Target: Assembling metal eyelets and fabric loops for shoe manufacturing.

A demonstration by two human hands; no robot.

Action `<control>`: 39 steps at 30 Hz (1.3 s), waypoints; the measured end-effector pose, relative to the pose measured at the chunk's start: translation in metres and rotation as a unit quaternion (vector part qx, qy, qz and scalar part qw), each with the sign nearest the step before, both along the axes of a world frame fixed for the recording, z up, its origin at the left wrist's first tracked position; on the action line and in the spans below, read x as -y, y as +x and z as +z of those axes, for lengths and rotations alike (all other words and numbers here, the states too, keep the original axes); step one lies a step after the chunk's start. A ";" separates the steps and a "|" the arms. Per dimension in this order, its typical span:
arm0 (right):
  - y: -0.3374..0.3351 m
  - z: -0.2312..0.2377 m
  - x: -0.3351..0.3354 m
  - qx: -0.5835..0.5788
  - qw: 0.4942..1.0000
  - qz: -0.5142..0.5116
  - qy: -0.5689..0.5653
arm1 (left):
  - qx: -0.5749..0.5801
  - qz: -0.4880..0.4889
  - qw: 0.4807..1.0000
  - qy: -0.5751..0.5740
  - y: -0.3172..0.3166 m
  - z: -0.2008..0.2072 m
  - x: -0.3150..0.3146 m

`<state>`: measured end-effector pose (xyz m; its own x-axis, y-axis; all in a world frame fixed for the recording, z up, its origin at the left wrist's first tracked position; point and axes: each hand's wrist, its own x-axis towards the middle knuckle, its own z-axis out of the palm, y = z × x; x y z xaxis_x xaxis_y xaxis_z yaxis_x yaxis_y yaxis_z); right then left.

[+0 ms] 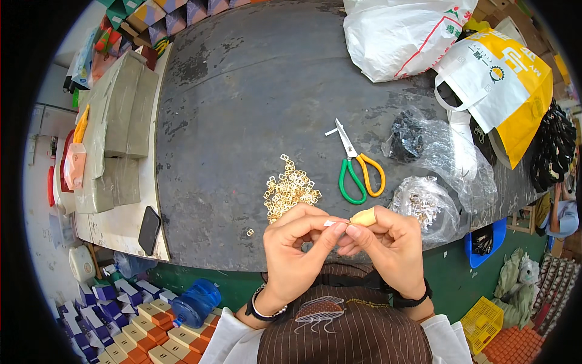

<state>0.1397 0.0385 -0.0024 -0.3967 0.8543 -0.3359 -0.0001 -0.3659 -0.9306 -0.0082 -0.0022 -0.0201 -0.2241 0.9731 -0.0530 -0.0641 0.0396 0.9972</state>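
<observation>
To your left lies a black phone (pixel 150 230), then gold buckles (pixel 291 191) on the bench (pixel 224 115). Your left hand (pixel 297 249) pinches a small white piece (pixel 330 223) over the near edge; your right hand (pixel 393 249) presses its fingertips together beside it.

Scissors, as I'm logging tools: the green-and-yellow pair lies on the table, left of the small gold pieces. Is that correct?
Not left: the head view shows the green-and-yellow scissors lying on the table, right of the small gold pieces.
</observation>
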 end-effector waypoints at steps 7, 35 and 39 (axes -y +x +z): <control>-0.005 -0.001 0.004 -0.034 0.999 -0.021 0.004 | 0.117 -0.016 0.992 -0.054 -0.005 0.005 0.001; -0.011 -0.010 0.006 -0.014 0.999 -0.044 0.021 | 0.033 0.026 0.999 -0.018 0.001 0.003 -0.003; -0.011 -0.012 0.006 -0.041 0.999 -0.033 -0.006 | 0.020 0.013 1.000 -0.014 -0.001 0.002 -0.003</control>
